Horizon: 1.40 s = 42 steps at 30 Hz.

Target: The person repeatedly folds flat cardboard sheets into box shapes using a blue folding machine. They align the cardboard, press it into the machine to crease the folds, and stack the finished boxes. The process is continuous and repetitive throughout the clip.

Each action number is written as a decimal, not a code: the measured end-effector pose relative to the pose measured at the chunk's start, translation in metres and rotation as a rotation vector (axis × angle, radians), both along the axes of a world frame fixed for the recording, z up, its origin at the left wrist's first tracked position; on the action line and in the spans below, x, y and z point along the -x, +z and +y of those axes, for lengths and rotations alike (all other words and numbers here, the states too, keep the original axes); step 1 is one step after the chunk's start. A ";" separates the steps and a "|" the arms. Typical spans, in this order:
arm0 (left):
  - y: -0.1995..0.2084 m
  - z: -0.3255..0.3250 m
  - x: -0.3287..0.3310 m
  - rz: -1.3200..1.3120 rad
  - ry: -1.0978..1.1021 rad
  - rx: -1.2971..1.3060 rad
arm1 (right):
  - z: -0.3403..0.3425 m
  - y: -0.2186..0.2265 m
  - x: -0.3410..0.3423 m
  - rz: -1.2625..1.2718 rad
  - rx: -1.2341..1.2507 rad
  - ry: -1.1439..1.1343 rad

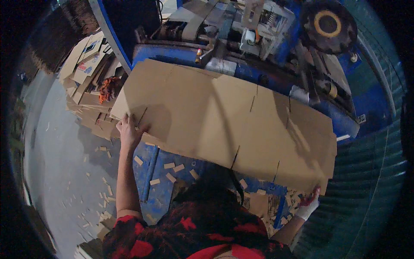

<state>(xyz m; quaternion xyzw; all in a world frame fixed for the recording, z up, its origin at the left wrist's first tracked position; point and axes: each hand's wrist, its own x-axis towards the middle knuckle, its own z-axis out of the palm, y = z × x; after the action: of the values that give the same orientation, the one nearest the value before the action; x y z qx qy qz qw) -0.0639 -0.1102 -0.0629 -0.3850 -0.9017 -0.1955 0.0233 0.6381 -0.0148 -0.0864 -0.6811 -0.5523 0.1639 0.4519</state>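
Cardboard sheet [224, 112]: slotted, broadside before the blue machine [172, 52]
Left hand [130, 129]: thumb and fingers parted, gripping its left end
Right hand [308, 204]: at near right corner; cannot tell how closed its fingers are
Offcuts [171, 177]: scattered below

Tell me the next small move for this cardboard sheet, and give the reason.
Probably ease the cardboard sheet slightly toward the blue machine, both hands together: its long far edge appears roughly in line with the machine's front, while the left hand and right hand hold it near opposite ends.
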 end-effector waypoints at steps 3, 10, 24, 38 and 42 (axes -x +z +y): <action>-0.010 0.004 0.000 0.067 -0.112 0.069 | 0.003 0.000 0.008 -0.191 -0.043 0.093; -0.032 0.007 -0.008 0.131 -0.137 -0.033 | 0.007 0.096 0.104 0.629 -0.411 -0.103; -0.032 -0.003 -0.026 -0.479 0.179 -0.899 | 0.027 0.094 0.241 -1.263 -0.068 1.032; 0.044 0.071 -0.124 -0.102 -0.678 -0.474 | 0.123 0.089 0.172 -1.221 -0.230 0.821; 0.047 0.091 -0.130 0.077 -0.822 -0.415 | 0.156 0.089 0.168 -1.143 -0.478 0.751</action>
<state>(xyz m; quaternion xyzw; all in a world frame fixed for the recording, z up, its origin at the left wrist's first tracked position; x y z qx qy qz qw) 0.0657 -0.0190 -0.0161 -0.7046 -0.6146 -0.3507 0.0539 0.4703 0.1409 0.0025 -0.3075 -0.9196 -0.1989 0.1422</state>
